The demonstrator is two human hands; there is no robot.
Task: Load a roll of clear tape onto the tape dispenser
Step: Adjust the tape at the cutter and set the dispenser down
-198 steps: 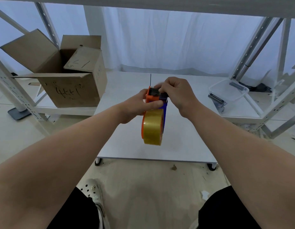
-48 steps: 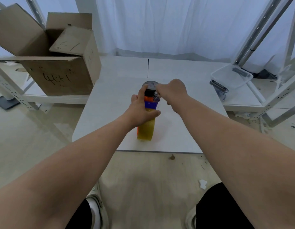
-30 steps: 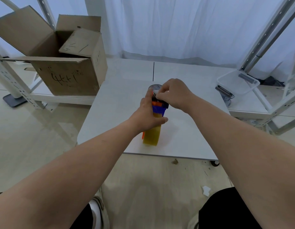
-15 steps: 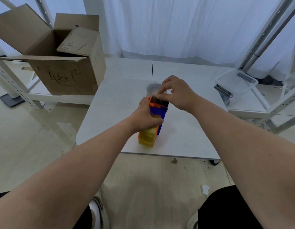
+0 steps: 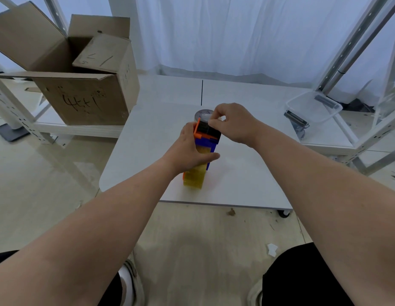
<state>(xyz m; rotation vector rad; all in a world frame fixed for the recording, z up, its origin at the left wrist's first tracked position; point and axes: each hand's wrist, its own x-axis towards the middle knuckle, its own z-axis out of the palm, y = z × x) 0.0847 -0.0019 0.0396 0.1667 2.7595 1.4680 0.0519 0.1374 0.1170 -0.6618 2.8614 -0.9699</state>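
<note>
the tape dispenser [image 5: 206,138], orange and blue with a black front end, stands on the white table [image 5: 247,182] with the roll of clear tape [image 5: 195,176] already seated in its frame, the yellowish roll resting on the table at the near end. the left hand [image 5: 190,151] is closed around the dispenser body, thumb across the top of the roll, fingers wrapped on the far side. just beyond that grip, the right hand [image 5: 233,122] pinches what looks like the free end of the tape at the black front end; the strip itself is too clear to confirm, so what the pinch holds is a judgement. a second grey roll [image 5: 202,113] sits on the table directly past the right hand's fingertips.

assessed stage: threading the free end over the cutter; mounting appears complete.

risks noted:
- the free end may fold and stick to itself or to the fingers if tension slackens beyond the pinch.
- fingertips work close to the cutter blade; a slip forward could nick them.
- a hard pull could tip the dispenser if the left hand's hold loosens.

the cardboard box [image 5: 81,85] and plastic tray [image 5: 313,107] lie well clear of both grips.
</note>
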